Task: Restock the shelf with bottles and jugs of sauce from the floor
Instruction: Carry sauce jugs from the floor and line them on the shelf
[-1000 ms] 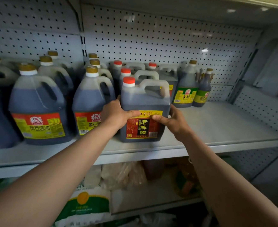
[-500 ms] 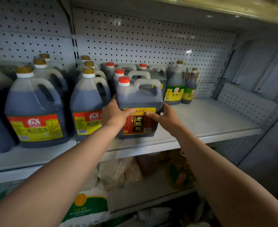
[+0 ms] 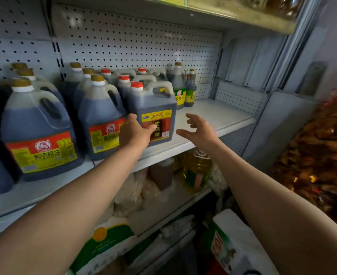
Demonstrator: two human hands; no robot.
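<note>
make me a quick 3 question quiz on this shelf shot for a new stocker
1. True or false: the right hand grips the red-capped jug.
2. Which hand touches that jug's label? A) left hand B) right hand C) neither
3. Fill in: the small green-labelled bottle stands to the ___ of the red-capped jug.

Key
1. False: it hangs open, apart from the jug.
2. A
3. Right, further back on the shelf.

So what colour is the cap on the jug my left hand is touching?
Red, on a white collar; seen in the head view.
</note>
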